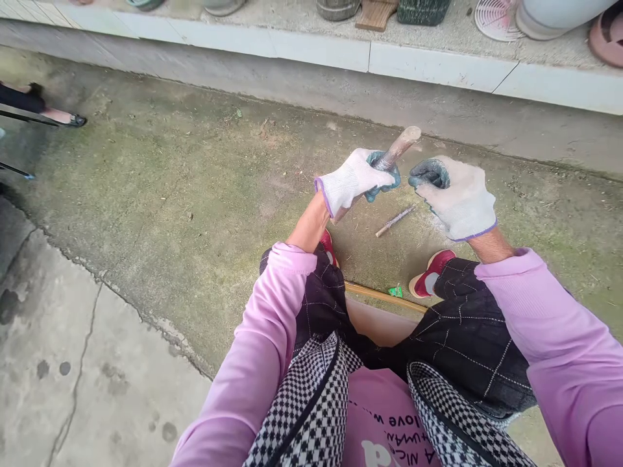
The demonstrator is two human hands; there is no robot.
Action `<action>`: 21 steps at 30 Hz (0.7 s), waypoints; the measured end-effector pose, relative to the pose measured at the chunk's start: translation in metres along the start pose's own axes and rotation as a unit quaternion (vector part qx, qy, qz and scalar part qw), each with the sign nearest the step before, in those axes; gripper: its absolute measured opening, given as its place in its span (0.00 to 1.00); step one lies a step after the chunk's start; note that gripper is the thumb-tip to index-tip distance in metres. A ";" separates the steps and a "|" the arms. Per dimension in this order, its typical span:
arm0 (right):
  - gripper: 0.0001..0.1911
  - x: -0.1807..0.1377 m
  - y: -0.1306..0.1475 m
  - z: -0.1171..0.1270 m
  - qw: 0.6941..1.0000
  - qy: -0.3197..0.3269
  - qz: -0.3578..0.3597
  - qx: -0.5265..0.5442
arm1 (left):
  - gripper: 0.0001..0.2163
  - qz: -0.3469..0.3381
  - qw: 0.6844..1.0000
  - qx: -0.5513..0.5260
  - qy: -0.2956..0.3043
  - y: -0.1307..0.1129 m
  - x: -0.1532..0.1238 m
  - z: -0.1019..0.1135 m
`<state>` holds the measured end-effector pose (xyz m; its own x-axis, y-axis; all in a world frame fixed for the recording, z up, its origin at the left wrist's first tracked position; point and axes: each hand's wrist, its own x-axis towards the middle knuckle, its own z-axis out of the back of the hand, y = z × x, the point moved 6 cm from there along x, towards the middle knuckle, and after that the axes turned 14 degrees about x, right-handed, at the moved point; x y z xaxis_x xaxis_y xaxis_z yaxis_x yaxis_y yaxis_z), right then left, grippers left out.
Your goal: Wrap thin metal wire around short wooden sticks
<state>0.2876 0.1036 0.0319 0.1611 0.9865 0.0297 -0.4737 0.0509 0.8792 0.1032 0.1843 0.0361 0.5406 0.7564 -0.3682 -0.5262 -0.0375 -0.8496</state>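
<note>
My left hand (363, 178), in a white glove with a blue-green palm, is closed round a wooden stick (402, 144). The stick slants up and away to the right, and a shiny, wire-like band shows beside my fingers. To its right, apart from the stick, is my right hand (452, 191) in a matching glove. Its fingers are curled closed, and whatever they may hold is too small or hidden to make out. On the ground below and between my hands lies a short thin rod (395, 220), its far part greyish and seemingly wrapped.
A raised ledge with a white tiled edge (321, 53) runs across the back, bearing several pots and a wooden board (376, 14). A green scrap (395, 290) lies between my red shoes. At far left, another person's foot (65, 117) shows. The concrete floor (195, 214) is stained.
</note>
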 end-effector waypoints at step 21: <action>0.02 0.010 -0.002 0.008 0.997 -0.033 -0.035 0.067 | 0.10 -0.003 0.997 0.041 -0.060 0.010 0.010 -0.006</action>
<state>0.2973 0.1117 0.0347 0.2484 0.9686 -0.0062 -0.3411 0.0934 0.9354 0.1068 0.1875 0.0220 0.4635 0.8294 -0.3119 -0.5781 0.0163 -0.8158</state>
